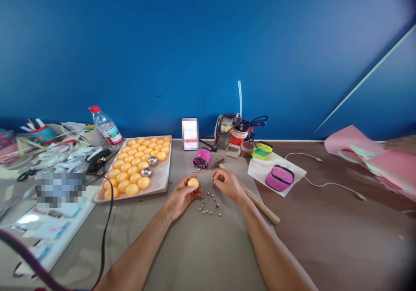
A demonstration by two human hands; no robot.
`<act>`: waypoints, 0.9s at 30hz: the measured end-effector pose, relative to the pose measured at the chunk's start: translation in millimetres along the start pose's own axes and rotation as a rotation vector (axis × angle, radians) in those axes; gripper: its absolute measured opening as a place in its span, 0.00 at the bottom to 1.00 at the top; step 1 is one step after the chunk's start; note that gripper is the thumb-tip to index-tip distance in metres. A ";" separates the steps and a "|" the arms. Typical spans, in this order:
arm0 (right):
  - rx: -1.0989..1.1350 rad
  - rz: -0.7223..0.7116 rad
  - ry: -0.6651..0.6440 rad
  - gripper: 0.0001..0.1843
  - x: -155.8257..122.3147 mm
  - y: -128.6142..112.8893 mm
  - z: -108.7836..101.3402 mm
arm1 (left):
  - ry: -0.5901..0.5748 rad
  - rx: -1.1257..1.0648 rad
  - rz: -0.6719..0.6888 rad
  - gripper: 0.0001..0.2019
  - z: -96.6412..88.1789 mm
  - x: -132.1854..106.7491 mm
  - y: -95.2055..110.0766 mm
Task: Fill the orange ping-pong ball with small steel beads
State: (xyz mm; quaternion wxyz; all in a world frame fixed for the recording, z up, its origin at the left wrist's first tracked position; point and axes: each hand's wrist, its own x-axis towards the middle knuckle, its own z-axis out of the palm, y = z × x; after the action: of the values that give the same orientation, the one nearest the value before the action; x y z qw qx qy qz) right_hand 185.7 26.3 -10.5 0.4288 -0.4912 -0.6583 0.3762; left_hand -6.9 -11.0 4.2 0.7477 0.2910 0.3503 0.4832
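My left hand (182, 198) is closed around a pale orange ping-pong ball (193, 183), held just above the grey work surface. To its right, my right hand (227, 183) has its thumb and fingers pinched together; whatever is between them is too small to name. Small shiny metal pieces (210, 213) lie scattered below and between the hands. More of them sit by the mouth of a magenta pouch (202, 157) lying beyond the hands. On the left, a white tray (165, 182) holds rows of orange balls (133, 169) and two silver-covered balls (146, 172).
A wooden stick (260, 203) lies beside my right forearm. A bottle (108, 128) leans behind the tray, near tangled white strips (61, 156). Dark cable (108, 221) crosses the left side. Pink sheets (354, 146) and another person's hand (401, 145) are far right.
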 end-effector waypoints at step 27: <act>0.742 0.242 -0.140 0.10 -7.1 -23.4 25.4 | -0.111 -0.037 0.005 0.16 -3.6 2.2 -1.0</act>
State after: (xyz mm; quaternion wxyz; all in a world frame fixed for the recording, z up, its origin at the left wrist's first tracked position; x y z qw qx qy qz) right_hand 155.5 12.0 0.7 0.4837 -0.3500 -0.4427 0.6690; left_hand -8.6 -9.0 0.8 0.7700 0.3043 0.2986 0.4747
